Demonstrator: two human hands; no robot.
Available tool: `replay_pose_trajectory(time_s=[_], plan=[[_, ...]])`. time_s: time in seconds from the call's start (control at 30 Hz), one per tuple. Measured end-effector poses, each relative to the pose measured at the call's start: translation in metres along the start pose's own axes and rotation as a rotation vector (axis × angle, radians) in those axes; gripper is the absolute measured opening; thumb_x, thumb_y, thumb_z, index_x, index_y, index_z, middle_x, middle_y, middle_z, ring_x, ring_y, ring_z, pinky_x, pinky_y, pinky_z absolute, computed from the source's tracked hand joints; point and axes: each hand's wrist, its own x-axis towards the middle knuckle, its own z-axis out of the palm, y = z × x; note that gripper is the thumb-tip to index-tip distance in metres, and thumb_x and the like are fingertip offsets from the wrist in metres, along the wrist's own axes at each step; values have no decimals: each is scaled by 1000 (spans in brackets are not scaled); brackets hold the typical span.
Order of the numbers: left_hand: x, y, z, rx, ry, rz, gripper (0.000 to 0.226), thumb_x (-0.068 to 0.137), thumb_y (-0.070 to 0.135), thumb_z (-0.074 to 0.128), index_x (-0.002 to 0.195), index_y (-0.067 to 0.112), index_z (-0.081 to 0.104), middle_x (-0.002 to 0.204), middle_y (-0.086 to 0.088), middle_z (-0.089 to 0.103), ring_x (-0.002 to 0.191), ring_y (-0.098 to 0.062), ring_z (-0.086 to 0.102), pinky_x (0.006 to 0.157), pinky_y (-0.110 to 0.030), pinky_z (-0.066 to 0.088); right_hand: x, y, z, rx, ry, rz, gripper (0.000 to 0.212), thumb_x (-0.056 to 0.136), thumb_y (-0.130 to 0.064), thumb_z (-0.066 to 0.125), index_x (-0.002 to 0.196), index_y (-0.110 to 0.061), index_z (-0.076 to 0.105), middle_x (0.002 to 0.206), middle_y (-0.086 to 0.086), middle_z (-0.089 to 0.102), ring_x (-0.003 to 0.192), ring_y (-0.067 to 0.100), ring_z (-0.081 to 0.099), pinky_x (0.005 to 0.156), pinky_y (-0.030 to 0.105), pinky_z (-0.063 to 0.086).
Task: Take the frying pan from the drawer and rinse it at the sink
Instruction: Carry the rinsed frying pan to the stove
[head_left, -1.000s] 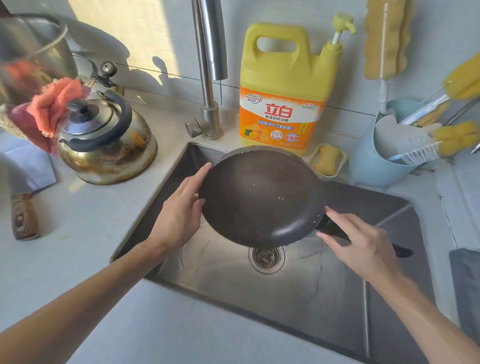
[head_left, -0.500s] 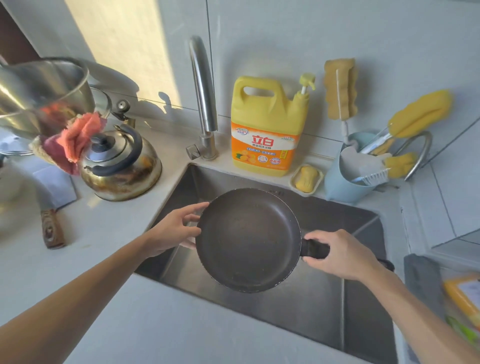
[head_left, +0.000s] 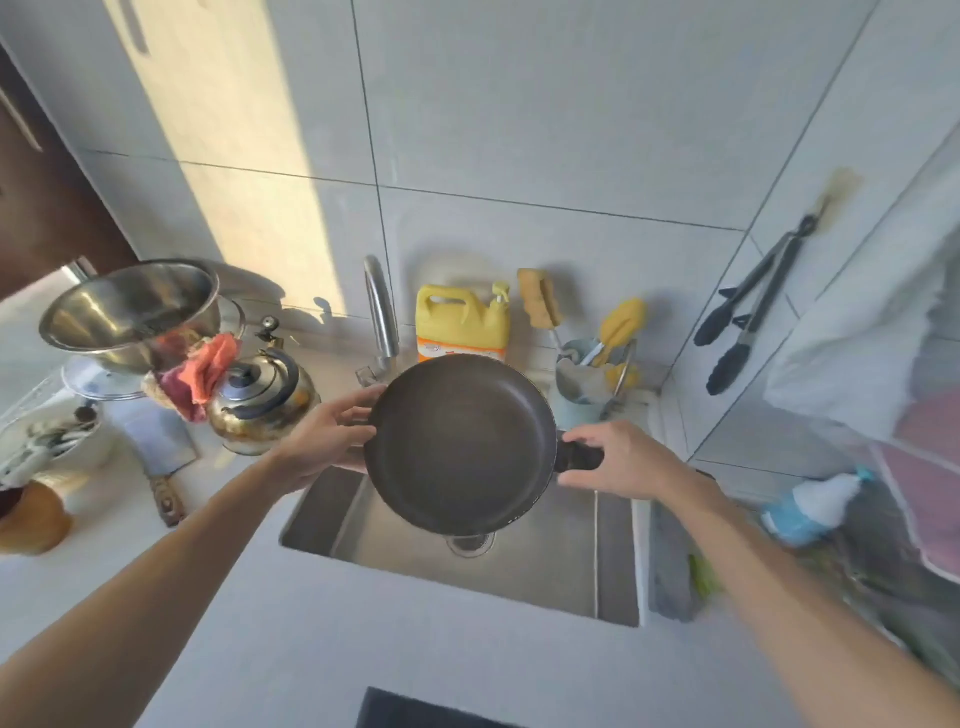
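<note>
Over the steel sink (head_left: 615, 566), right hand (head_left: 621, 457) gripped the dark round frying pan (head_left: 460, 441) by its handle, left hand (head_left: 324, 436) steadying its far-left rim; rinsing seemingly pending, needing the tap (head_left: 382, 317) opened.

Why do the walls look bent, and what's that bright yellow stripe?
Head view: the wide-angle lens bows the tile lines; the stripe is sunlight on the wall behind the steel bowl. The right edge near the spray bottle is blurred; the frying pan stays fairly sharp.

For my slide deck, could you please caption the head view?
Both hands hold a dark frying pan above the sink: left hand on the rim, right hand on the handle.
</note>
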Motion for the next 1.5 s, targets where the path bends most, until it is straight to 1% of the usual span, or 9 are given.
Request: replay_pose_trajectory(time_s=[0.2, 0.37, 0.5, 0.63, 0.77, 0.87, 1.0, 1.33, 1.5], plan=[[1, 53, 15, 76, -151, 103, 56, 106, -8, 59, 150, 25, 68, 129, -19, 82, 112, -40, 82, 81, -51, 71, -86, -7, -27, 59, 124, 131, 59, 75, -55, 90, 129, -35, 76, 133, -7, 77, 134, 11, 66, 114, 38, 53], [6, 84, 77, 80, -337, 158, 53, 105, -4, 65, 150, 23, 68, 125, -13, 84, 107, -31, 83, 75, -43, 71, -186, 5, -28, 22, 279, 298, 54, 66, -64, 89, 114, -41, 77, 104, -15, 80, 104, 4, 74, 95, 36, 60], [-4, 108, 165, 87, -504, 171, 50, 104, -7, 64, 148, 16, 69, 114, -16, 85, 92, -27, 85, 69, -43, 71, -290, 20, -28, 15, 373, 440, 53, 72, -64, 89, 118, -40, 77, 106, -13, 81, 81, -5, 72, 77, 32, 59], [-41, 135, 281, 148, -707, 231, 48, 103, -11, 61, 141, 17, 73, 124, -14, 85, 100, -32, 85, 74, -47, 72, -412, 38, -20, 3, 489, 609, 59, 76, -67, 84, 127, -38, 76, 122, -17, 79, 111, 4, 70, 91, 32, 57], [-106, 159, 412, 210, -947, 320, 47, 103, -9, 63, 133, 24, 77, 117, -13, 86, 89, -26, 85, 66, -42, 71, -545, 52, 7, 37, 619, 826, 58, 82, -62, 86, 130, -32, 74, 117, -23, 72, 100, -8, 64, 82, 12, 48], [-170, 165, 515, 230, -1126, 348, 46, 103, -9, 62, 135, 21, 76, 120, -16, 84, 85, -26, 85, 62, -37, 69, -645, 53, 36, 41, 716, 1011, 62, 80, -68, 84, 131, -34, 75, 118, -16, 75, 111, 10, 69, 93, 37, 58], [-268, 160, 639, 309, -1321, 373, 53, 104, -9, 58, 148, 18, 69, 121, -20, 84, 92, -32, 84, 66, -42, 71, -765, 34, 71, 78, 807, 1221, 51, 80, -60, 89, 121, -33, 79, 111, -16, 78, 110, 14, 69, 98, 44, 58], [-509, 111, 832, 447, -1733, 479, 52, 104, -8, 60, 143, 25, 74, 124, -24, 81, 86, -27, 78, 60, -39, 69, -944, -20, 181, 236, 960, 1676, 50, 80, -64, 85, 117, -31, 78, 107, -10, 80, 104, 14, 70, 96, 40, 55], [-590, 87, 895, 519, -1894, 549, 54, 103, -7, 61, 135, 33, 78, 129, -28, 77, 113, -45, 79, 71, -50, 72, -990, -21, 214, 315, 1019, 1834, 52, 73, -73, 80, 113, -40, 76, 96, -19, 71, 100, 15, 68, 94, 40, 57]])
